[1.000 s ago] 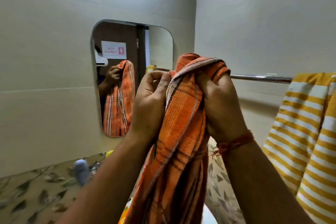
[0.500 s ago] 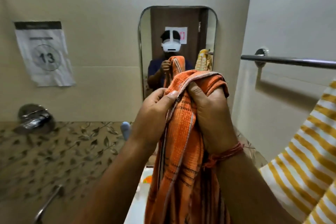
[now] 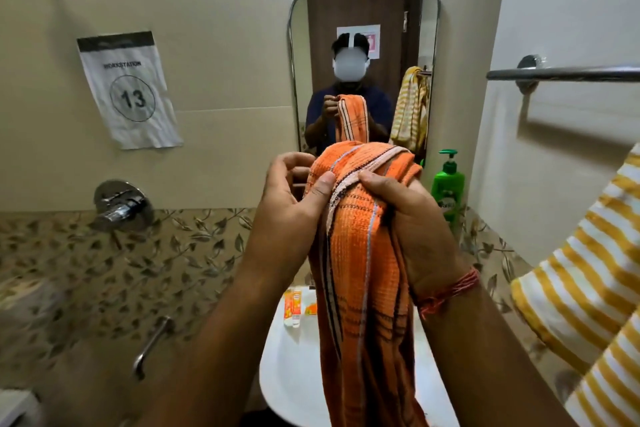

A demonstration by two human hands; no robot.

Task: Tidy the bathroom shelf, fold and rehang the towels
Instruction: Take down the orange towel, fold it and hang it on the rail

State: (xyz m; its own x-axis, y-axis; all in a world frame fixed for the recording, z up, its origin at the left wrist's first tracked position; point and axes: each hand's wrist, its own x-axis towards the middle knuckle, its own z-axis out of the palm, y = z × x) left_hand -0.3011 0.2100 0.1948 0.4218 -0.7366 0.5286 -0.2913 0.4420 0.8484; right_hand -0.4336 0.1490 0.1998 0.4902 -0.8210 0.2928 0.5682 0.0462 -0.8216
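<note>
An orange checked towel (image 3: 360, 253) hangs bunched in front of me, above the white sink (image 3: 294, 367). My right hand (image 3: 412, 218) grips its gathered top from the right. My left hand (image 3: 294, 198) pinches the pale edge strip with thumb and fingers on the left side. A yellow-and-white striped towel (image 3: 581, 288) hangs at the right, below the steel towel rail (image 3: 561, 73). The rail's visible stretch is bare.
A mirror (image 3: 363, 62) faces me and shows a person with the orange towel. A green pump bottle (image 3: 448, 187) stands by the mirror. Small orange tubes (image 3: 292, 305) lie on the sink's rim. A wall tap (image 3: 119, 206) and a paper sign (image 3: 128, 90) are at the left.
The view has swung left from the rail to face the mirror and sink. Both hands have kept hold of the orange towel, now lower in front of the sink.
</note>
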